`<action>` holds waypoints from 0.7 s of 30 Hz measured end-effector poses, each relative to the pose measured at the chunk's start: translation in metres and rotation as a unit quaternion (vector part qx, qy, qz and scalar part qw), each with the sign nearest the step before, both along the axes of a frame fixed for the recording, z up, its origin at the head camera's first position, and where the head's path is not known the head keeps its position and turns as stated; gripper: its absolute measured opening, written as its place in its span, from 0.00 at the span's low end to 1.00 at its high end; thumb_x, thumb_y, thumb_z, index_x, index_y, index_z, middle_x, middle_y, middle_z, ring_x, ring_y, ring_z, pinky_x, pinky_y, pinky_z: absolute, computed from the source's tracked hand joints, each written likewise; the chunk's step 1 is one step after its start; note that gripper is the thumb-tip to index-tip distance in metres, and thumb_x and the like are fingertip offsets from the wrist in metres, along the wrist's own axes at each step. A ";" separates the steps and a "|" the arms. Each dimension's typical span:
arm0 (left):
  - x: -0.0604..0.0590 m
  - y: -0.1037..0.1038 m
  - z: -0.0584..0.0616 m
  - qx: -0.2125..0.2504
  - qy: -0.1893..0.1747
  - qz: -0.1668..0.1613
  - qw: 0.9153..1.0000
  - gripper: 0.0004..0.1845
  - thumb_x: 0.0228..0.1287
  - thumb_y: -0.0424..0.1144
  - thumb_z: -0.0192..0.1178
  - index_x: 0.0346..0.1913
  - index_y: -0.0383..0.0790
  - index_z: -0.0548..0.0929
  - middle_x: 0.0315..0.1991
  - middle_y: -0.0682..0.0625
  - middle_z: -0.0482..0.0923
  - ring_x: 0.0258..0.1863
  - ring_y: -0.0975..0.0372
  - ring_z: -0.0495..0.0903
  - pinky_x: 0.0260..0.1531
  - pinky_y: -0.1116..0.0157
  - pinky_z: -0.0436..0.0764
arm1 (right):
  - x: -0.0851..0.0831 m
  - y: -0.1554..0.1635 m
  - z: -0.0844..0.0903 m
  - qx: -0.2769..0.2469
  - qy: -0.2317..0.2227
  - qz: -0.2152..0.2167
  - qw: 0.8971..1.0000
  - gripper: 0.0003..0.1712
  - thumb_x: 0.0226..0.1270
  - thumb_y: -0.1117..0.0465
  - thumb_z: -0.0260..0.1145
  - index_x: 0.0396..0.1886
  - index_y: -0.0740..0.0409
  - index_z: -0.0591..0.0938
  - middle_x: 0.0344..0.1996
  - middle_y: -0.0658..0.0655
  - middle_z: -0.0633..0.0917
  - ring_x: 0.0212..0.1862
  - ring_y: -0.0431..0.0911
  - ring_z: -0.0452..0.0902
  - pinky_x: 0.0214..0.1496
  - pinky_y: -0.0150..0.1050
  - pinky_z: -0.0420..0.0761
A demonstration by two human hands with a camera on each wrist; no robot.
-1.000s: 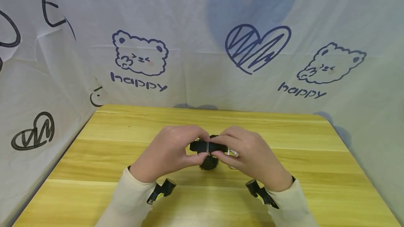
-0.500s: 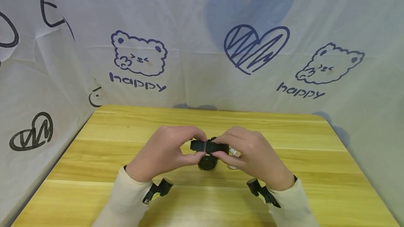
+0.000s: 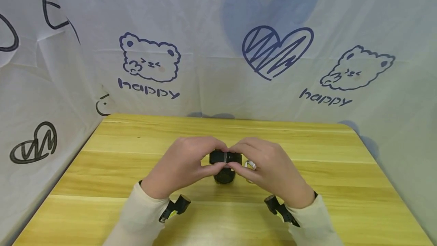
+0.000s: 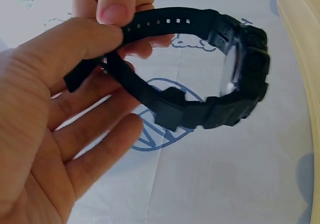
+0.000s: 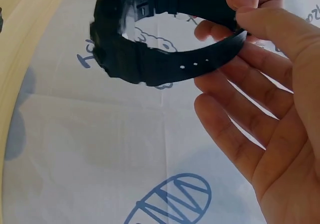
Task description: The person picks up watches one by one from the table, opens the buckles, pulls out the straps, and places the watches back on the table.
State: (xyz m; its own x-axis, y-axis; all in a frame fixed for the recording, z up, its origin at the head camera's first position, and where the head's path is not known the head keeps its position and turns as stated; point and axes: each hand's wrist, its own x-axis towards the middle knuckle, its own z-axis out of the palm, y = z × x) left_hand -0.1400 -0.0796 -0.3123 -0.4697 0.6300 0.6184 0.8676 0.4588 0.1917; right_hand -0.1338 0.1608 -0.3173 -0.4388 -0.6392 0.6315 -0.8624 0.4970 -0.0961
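A black wristwatch [image 3: 224,176] with a chunky case hangs from both hands, its strap bent into a loop. My left hand [image 3: 184,164] pinches the strap between thumb and index finger at the buckle, the other fingers spread loosely. In the left wrist view, the strap [image 4: 160,23] shows a row of holes, its tail sticks out past the left thumb, and a keeper loop [image 4: 170,109] sits on the lower band. My right hand [image 3: 268,164] pinches the strap from the other side, fingertips close to the left ones. Fingers partly hide the buckle.
A small white object [image 3: 250,165] shows partly behind the right hand. The wooden table [image 3: 129,136] reaches back to a white cloth backdrop [image 3: 211,82] with printed bears and hearts. Small black cameras [image 3: 181,203] are strapped to both wrists.
The right hand has shifted slightly left, so both hands' fingertips now nearly meet over the strap. Less strap shows on the right side. The watch stays in both hands.
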 end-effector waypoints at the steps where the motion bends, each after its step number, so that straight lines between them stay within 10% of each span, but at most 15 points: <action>1: 0.000 0.000 -0.001 -0.003 -0.001 0.003 1.000 0.16 0.59 0.40 0.77 0.48 0.42 0.87 0.41 0.55 0.89 0.38 0.67 0.87 0.39 0.68 0.86 | 0.000 0.000 0.000 0.004 0.001 -0.001 1.000 0.14 0.68 0.54 0.75 0.47 0.56 0.87 0.39 0.50 0.89 0.37 0.41 0.85 0.36 0.35 0.85; 21: -0.002 -0.004 -0.001 -0.006 -0.020 -0.008 1.000 0.13 0.58 0.40 0.77 0.44 0.45 0.86 0.37 0.59 0.87 0.32 0.72 0.81 0.32 0.74 0.80 | -0.002 0.004 0.000 0.017 0.018 0.010 1.000 0.13 0.66 0.53 0.76 0.42 0.55 0.86 0.35 0.49 0.86 0.30 0.38 0.79 0.28 0.30 0.79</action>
State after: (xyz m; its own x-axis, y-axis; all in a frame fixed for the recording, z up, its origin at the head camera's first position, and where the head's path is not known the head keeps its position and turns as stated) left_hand -0.1415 -0.0833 -0.3136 -0.4841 0.6446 0.5917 0.8665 0.4475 0.2214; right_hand -0.1363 0.1652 -0.3177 -0.4034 -0.6690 0.6242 -0.8749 0.4818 -0.0490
